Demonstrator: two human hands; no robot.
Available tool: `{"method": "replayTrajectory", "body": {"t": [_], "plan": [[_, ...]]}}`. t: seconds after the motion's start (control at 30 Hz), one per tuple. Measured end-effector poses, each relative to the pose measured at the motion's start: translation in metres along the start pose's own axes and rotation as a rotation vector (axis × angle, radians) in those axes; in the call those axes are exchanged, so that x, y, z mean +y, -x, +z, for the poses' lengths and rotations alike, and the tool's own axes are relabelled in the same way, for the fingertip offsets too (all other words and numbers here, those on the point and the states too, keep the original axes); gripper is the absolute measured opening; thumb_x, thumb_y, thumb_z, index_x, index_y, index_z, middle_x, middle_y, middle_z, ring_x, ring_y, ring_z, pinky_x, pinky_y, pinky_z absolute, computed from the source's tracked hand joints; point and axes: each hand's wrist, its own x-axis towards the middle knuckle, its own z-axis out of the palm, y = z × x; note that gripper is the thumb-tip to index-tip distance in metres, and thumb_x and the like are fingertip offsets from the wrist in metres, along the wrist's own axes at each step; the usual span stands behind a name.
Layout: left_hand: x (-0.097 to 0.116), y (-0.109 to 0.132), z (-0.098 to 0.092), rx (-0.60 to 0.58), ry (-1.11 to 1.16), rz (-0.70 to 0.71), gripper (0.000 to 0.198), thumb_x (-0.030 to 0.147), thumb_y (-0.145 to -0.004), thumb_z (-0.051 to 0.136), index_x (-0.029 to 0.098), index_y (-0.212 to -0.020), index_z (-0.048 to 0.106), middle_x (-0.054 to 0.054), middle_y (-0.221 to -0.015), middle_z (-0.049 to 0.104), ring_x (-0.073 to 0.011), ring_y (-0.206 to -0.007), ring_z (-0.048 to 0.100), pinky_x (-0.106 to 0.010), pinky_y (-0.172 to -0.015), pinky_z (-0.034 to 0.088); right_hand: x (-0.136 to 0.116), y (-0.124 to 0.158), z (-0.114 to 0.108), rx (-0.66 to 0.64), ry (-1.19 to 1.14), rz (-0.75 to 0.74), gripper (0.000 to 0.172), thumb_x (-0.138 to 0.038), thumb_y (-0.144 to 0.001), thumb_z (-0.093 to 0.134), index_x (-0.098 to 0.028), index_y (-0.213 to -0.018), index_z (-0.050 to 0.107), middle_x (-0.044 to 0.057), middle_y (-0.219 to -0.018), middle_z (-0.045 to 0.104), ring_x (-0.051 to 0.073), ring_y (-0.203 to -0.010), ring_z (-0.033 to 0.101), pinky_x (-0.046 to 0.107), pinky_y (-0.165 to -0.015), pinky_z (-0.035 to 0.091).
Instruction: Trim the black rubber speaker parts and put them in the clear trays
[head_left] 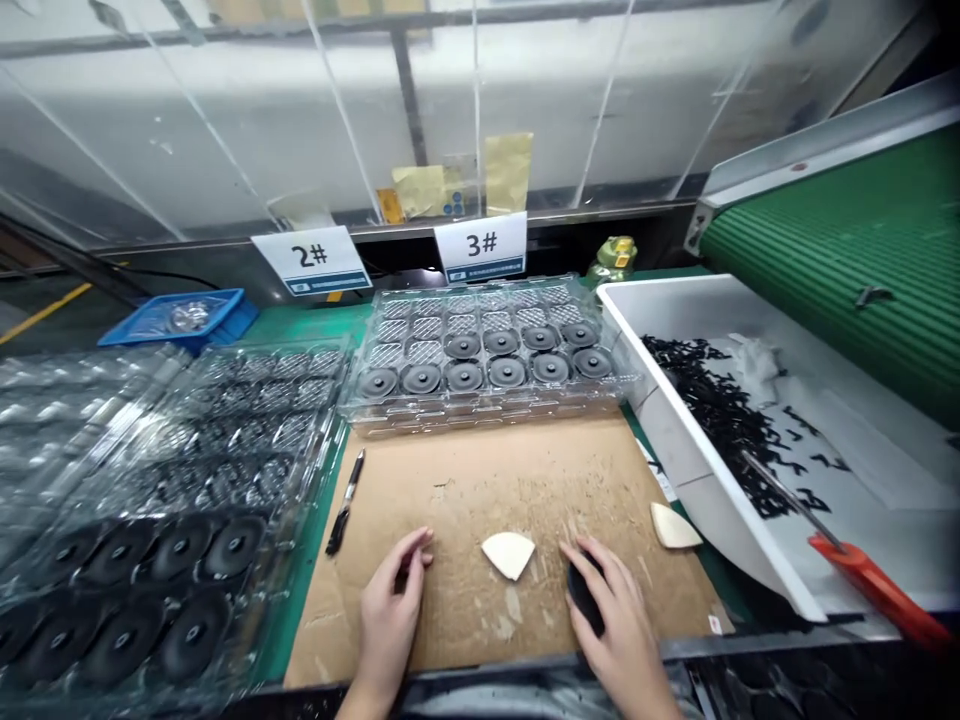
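Observation:
My right hand (pixel 619 620) rests on the brown cardboard mat (pixel 480 480) and grips a round black part (pixel 583 597), partly hidden under the fingers. My left hand (pixel 390 610) lies on the mat with fingers curled; something small and dark may sit under them, but I cannot tell. Between the hands lies a cream fan-shaped piece (pixel 508 553); a second one (pixel 673 527) sits at the mat's right edge. A clear tray (pixel 487 350) at the mat's far end holds several black round parts.
Stacked clear trays (pixel 172 500) with black round parts fill the left side. A black pen (pixel 345 503) lies beside the mat. A white bin (pixel 675 440) on the right holds small black pieces and a red-handled tool (pixel 870 580). Labels 2# (pixel 311 258) and 3# (pixel 481 246) stand behind.

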Motion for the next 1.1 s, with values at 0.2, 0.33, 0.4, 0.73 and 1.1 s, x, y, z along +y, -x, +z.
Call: {"method": "replayTrajectory", "body": {"t": [0.2,0.33,0.4,0.73,1.1], "plan": [[0.001,0.003,0.002,0.032,0.01,0.005,0.031,0.035,-0.08,0.057,0.018,-0.106,0.062,-0.008,-0.097,0.07,-0.0201,-0.085,0.066,-0.034,-0.081,0.054,-0.004,-0.001,0.006,0.043,0.085,-0.017,0.058,-0.021,-0.077,0.05,-0.036,-0.131,0.035,0.008,-0.126,0.049,0.033,-0.115,0.048,0.054,-0.09,0.041],[0.0,0.004,0.002,0.07,0.008,0.008,0.032,0.035,-0.079,0.059,0.017,-0.105,0.061,-0.008,-0.091,0.069,-0.0206,-0.085,0.066,-0.035,-0.08,0.054,-0.007,-0.002,0.002,0.044,0.083,-0.009,0.058,-0.021,-0.077,0.049,-0.036,-0.131,0.035,0.008,-0.125,0.048,0.033,-0.115,0.048,0.053,-0.091,0.04],[0.0,0.004,0.001,0.069,0.014,0.012,0.031,0.035,-0.079,0.059,0.017,-0.105,0.061,-0.007,-0.088,0.069,-0.0201,-0.083,0.066,-0.035,-0.079,0.054,-0.01,-0.002,0.001,0.044,0.087,-0.005,0.058,-0.021,-0.078,0.049,-0.037,-0.131,0.034,0.008,-0.125,0.048,0.033,-0.115,0.048,0.053,-0.091,0.04],[0.004,0.002,0.002,-0.038,0.038,0.033,0.022,0.033,-0.075,0.062,0.018,-0.09,0.062,-0.003,-0.073,0.07,-0.019,-0.071,0.068,-0.031,-0.07,0.055,-0.014,-0.003,0.0,0.026,0.117,-0.008,0.059,-0.02,-0.078,0.047,-0.037,-0.131,0.027,0.009,-0.125,0.046,0.033,-0.115,0.047,0.054,-0.091,0.038],[0.009,0.003,-0.004,-0.107,0.151,0.026,0.012,0.026,-0.079,0.057,0.02,-0.077,0.068,-0.002,-0.069,0.059,-0.0165,-0.067,0.057,-0.027,-0.064,0.044,-0.015,-0.004,0.002,0.023,0.132,0.008,0.057,-0.02,-0.078,0.048,-0.035,-0.13,0.031,0.009,-0.126,0.046,0.032,-0.116,0.046,0.052,-0.093,0.038]]}}
